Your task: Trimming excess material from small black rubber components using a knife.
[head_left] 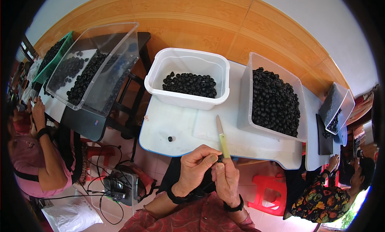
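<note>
Between the fingertips of my left hand [193, 167] is a small black ring-like part [220, 157], partly hidden by the fingers. Close beside it, my right hand [226, 176] is closed around a small knife [223, 140] with a yellow-green handle, its blade pointing up and away over the table edge. Both hands are held together just in front of the white table [180, 123]. One loose black part [170, 139] lies on the tabletop to the left of them. Beyond my hands stands a white tub [188, 99] with a layer of similar black parts [192, 84].
At the right, a translucent bin [244, 107] is heaped with black parts. A clear tilted bin [108, 59] and a green basket [68, 43] stand at the left. People sit on both sides. A red stool [269, 194] and cables [105, 192] are on the floor.
</note>
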Demonstrator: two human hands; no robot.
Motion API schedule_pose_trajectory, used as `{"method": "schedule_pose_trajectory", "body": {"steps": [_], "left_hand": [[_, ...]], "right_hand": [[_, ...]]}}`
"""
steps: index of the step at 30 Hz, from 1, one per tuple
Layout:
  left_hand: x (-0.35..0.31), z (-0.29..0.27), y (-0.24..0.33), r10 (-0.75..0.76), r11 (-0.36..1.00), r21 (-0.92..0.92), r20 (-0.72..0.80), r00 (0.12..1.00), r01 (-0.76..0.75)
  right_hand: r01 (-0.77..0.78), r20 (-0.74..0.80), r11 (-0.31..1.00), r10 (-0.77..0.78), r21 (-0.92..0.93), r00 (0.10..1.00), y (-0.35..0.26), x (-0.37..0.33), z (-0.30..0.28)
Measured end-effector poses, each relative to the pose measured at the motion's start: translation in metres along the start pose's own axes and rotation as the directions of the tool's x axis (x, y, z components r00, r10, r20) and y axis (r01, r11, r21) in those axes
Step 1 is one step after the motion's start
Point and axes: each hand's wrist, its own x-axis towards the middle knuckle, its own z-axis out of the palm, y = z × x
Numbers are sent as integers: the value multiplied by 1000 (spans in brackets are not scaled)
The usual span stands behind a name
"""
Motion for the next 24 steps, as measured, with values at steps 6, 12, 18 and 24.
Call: {"method": "schedule_pose_trajectory", "body": {"steps": [6,12,18,24], "left_hand": [[1,0,-2,28,999,20,-29,999,-28],[1,1,-1,-8,1000,-16,-15,1000,8],[3,2,-3,-19,990,-137,-28,999,15],[0,0,-9,-96,991,-94,-1,995,96]], "right_hand": [[-47,-83,992,37,-113,996,9,-2,-2],[170,-136,975,-189,-143,973,5,7,-4],[197,-95,976,-206,-89,974,6,9,-7],[233,-171,971,-238,-51,956,15,9,-4]]}}
